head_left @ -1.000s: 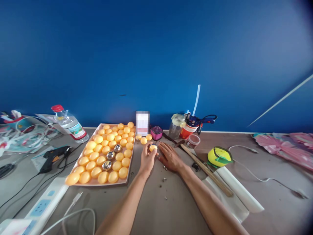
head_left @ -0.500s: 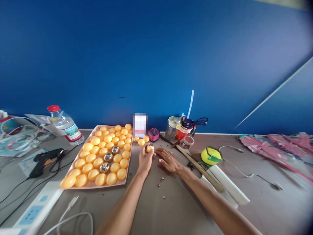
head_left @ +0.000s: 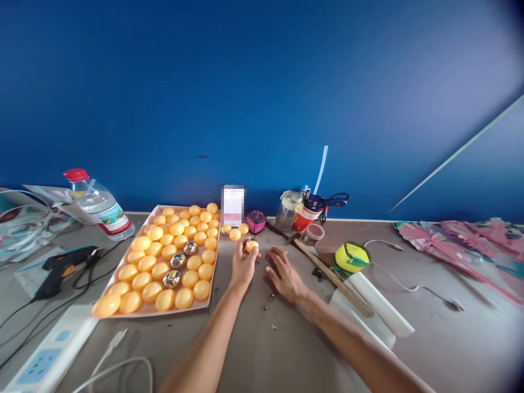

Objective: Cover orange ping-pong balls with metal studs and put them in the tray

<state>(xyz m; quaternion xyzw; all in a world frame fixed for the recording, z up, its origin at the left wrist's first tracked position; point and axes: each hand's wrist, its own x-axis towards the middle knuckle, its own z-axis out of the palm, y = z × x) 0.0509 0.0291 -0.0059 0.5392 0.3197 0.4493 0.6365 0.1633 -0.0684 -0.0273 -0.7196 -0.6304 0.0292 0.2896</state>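
My left hand (head_left: 244,270) is closed around a ball (head_left: 251,245) that looks part orange and part shiny silver. The fingers hide much of it. My right hand (head_left: 285,275) rests palm down on the table just to the right, fingers apart, and nothing shows in it. Several small shiny metal bits (head_left: 274,327) lie on the table between my forearms. To the left stands a shallow box (head_left: 209,292) filled with orange balls (head_left: 164,299), among them a few silver ones (head_left: 171,279). More loose orange balls (head_left: 234,234) sit beyond my left hand.
A purple container (head_left: 256,221), a clear jar (head_left: 287,210) and a red cup of tools (head_left: 305,218) stand by the blue wall. Wooden sticks (head_left: 335,281) and a yellow-green pouch (head_left: 352,256) lie right. A water bottle (head_left: 107,213), glue gun (head_left: 61,273) and power strip (head_left: 49,349) are left.
My right hand has drawn slightly away from my left hand, with its fingers more apart. My left hand still holds the ball in the same place. The view has shifted a little.
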